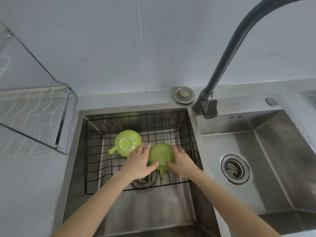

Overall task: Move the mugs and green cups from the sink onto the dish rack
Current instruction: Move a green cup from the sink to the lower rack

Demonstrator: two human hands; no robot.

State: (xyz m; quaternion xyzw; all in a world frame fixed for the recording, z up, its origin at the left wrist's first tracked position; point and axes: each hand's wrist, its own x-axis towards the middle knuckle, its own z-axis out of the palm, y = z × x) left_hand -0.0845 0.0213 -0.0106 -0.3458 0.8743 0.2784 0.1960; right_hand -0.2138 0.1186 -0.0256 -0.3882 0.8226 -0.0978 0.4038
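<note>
Stainless sink with a wire rack inside, and I'm cupping the upside-down green cup between both hands, left fingers and right fingers spread around it, handle pointing toward me.

Two lime-green cups with paler bases, black wire rack, silver steel sink, dark grey tap, pale grey wall.

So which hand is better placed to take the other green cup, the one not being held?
Left. The left hand sits right beside the free green cup; the right hand is across the held cup.
</note>
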